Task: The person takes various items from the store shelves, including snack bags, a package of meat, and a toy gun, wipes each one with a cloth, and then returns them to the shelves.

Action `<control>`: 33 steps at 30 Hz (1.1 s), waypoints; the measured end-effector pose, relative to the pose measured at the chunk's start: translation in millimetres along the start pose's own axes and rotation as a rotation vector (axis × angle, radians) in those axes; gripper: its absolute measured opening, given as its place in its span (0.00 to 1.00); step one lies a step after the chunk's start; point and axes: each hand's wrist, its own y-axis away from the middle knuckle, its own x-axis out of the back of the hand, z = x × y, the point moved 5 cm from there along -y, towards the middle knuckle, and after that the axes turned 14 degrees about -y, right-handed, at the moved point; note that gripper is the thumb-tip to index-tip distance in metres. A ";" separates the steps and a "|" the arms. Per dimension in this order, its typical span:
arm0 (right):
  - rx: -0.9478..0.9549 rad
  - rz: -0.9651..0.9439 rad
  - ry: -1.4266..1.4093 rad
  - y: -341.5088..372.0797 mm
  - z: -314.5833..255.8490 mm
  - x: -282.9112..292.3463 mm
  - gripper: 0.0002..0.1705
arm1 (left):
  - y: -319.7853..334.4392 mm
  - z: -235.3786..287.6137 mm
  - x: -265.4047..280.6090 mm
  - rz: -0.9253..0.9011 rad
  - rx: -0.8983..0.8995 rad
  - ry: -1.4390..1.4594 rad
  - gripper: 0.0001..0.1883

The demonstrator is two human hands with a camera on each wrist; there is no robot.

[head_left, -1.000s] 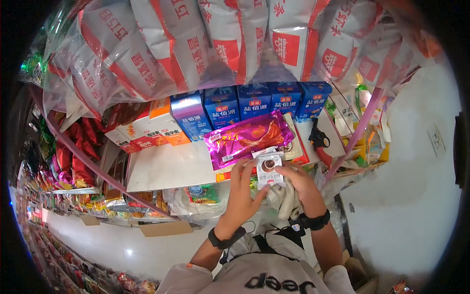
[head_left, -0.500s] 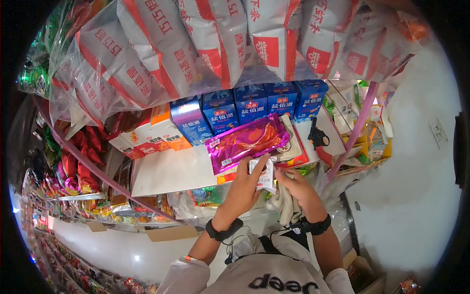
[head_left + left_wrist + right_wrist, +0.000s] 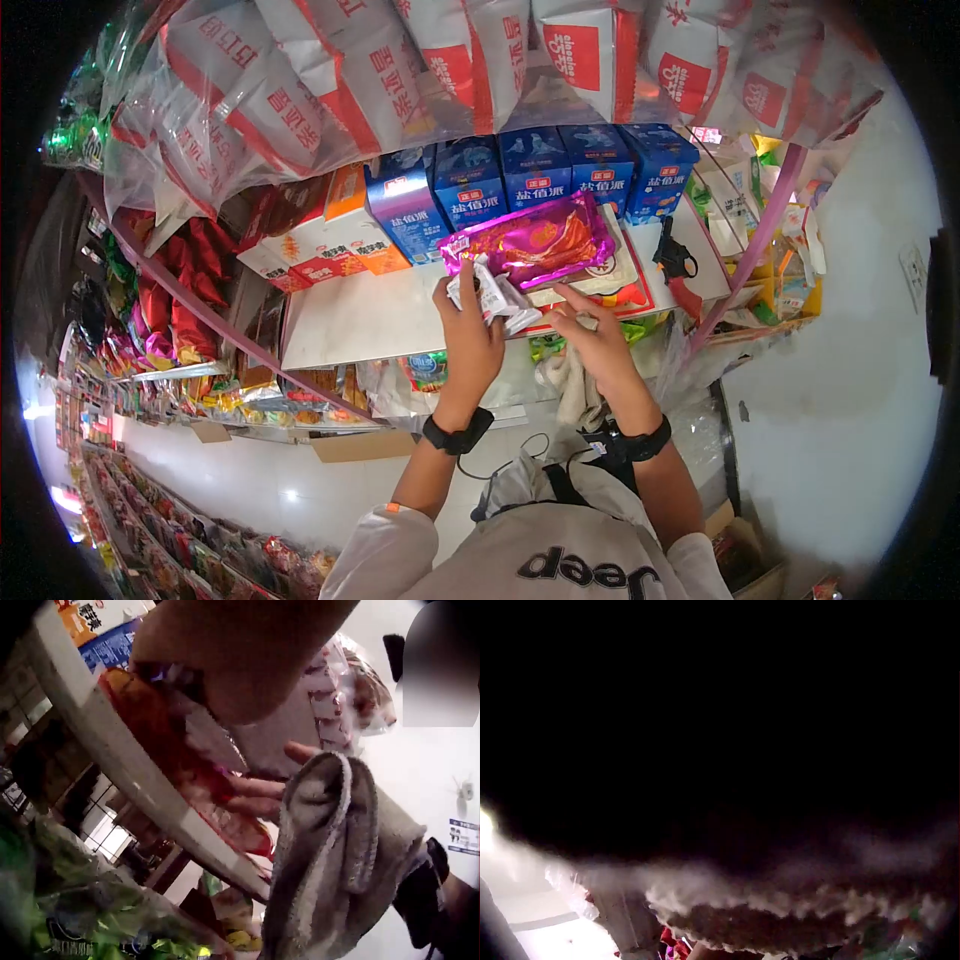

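In the head view the left hand (image 3: 472, 345) grips small white packets (image 3: 488, 298) at the shelf's front edge, just below a purple foil packet (image 3: 540, 243). The right hand (image 3: 605, 365) holds a grey cloth (image 3: 570, 388) that hangs beneath it; its index finger reaches toward the flat packets under the purple one. The left wrist view shows the cloth (image 3: 330, 855) large, with right-hand fingers (image 3: 259, 796) behind it. Dark blur and a fuzzy cloth edge (image 3: 735, 919) fill most of the right wrist view.
Blue boxes (image 3: 538, 175) stand in a row behind the purple packet, with orange and red boxes (image 3: 330, 262) left of them. A black and red toy gun (image 3: 677, 265) lies at the right. White and red bags (image 3: 470, 70) hang above.
The left hand has moved left and up with the white packets, away from the right hand. The right index finger now stretches toward the flat packets.
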 end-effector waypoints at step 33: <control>-0.040 -0.132 0.195 40.3 16.7 -10.3 0.36 | -45.1 -124.8 14.6 -0.234 -0.041 -0.036 0.47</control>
